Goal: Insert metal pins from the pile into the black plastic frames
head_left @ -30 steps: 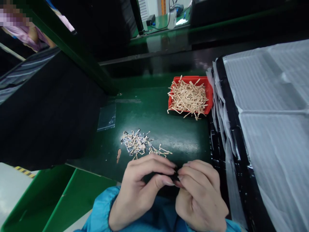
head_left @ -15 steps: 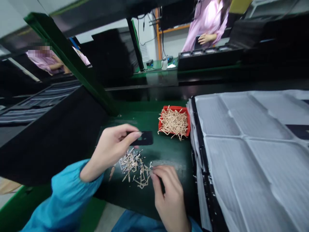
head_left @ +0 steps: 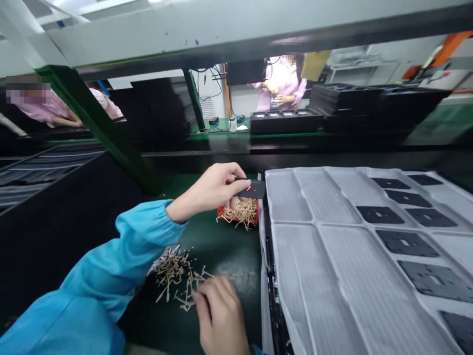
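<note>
**Left hand (head_left: 209, 188) pinches 1 black die-cut piece (head_left: 254, 189) above a red plastic bin (head_left: 225, 213) at a green workbench (head_left: 236, 261)**

Thumb and fingers close narrowly on the piece's edge. A loosened pinch could drop it among the tan paper strips (head_left: 240, 212) in the bin, and a small bump could snag it on the white-lined tray (head_left: 325, 202) just beside it. The right hand (head_left: 221, 315) sits low at a loose pile of strips (head_left: 173, 271), fingers curled; whether it holds anything cannot be told. Unlike the earlier frame, the left hand has moved from over the bench to the bin and tray, and the view has swung up, showing rows of black pieces (head_left: 406, 243) on the tray and a co-worker in a pink smock (head_left: 283, 81) beyond.
</note>
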Demonstrator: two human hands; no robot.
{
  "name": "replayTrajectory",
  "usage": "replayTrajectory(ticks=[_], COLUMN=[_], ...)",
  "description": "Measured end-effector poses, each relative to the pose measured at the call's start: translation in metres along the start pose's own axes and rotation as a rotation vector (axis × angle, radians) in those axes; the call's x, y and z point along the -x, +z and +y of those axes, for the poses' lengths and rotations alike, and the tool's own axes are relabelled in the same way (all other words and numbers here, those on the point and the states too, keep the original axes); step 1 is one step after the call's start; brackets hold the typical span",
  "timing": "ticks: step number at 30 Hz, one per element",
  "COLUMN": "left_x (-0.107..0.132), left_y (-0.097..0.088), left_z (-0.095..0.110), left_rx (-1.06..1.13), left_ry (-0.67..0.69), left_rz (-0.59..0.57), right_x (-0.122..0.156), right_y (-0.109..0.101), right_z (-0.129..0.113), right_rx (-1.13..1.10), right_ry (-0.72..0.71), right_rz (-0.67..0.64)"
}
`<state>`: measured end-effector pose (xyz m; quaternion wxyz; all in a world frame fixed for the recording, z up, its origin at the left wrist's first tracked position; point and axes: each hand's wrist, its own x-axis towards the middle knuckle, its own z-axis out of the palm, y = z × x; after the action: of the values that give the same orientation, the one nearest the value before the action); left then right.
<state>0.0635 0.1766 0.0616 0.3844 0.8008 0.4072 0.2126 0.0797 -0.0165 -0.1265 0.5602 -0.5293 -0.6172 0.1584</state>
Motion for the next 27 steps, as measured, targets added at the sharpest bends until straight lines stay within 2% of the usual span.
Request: replayTrajectory(ticks=[3, 7, 9, 12, 14, 16, 19, 21, 22, 24, 27], left_x=[-0.037, -0.077, -0.081, -0.071, -0.055, -0.027, 0.037, 0.083, 0.104, 0.137, 0.157], left_y=[-0.011, -0.033, -0.035, -0.032, -0.034, -0.04, -0.05, -0.045, -0.038, -0.015, 0.027], left_z=[-0.008, -0.052, -0.073, -0.096, -0.107, -0.116, -0.127, -0.132, -0.134, -0.137, -0.142], left_rx=[-0.075, -0.219, -0.286, -0.4, -0.475, -0.53, -0.544, -0.515, -0.503, -0.492, -0.496], left_ry=[-0.08, -0.263, -0.308, -0.308, -0.285, -0.266, -0.248, -0.239, -0.235, -0.234, -0.256], left_rz=[0.023, 0.133, 0.166, 0.228, 0.261, 0.243, 0.081, -0.014, -0.016, 0.071, 0.243], right_x=[0.001, 0.002, 0.001, 0.002, 0.003, 0.005, 0.008, 0.01, 0.012, 0.015, 0.018], right_y=[-0.002, -0.004, -0.004, -0.007, -0.008, -0.01, -0.01, -0.008, -0.006, -0.003, 0.002], right_z=[0.002, 0.005, 0.007, 0.011, 0.016, 0.02, 0.023, 0.022, 0.021, 0.02, 0.018], right_rx=[0.004, -0.02, -0.034, -0.046, -0.054, -0.068, -0.085, -0.086, -0.084, -0.077, -0.073], right_ry=[0.025, 0.002, -0.02, -0.043, -0.062, -0.082, -0.087, -0.071, -0.063, -0.052, -0.031], right_rz=[-0.014, -0.034, -0.039, -0.051, -0.073, -0.088, -0.083, -0.07, -0.065, -0.06, -0.019])
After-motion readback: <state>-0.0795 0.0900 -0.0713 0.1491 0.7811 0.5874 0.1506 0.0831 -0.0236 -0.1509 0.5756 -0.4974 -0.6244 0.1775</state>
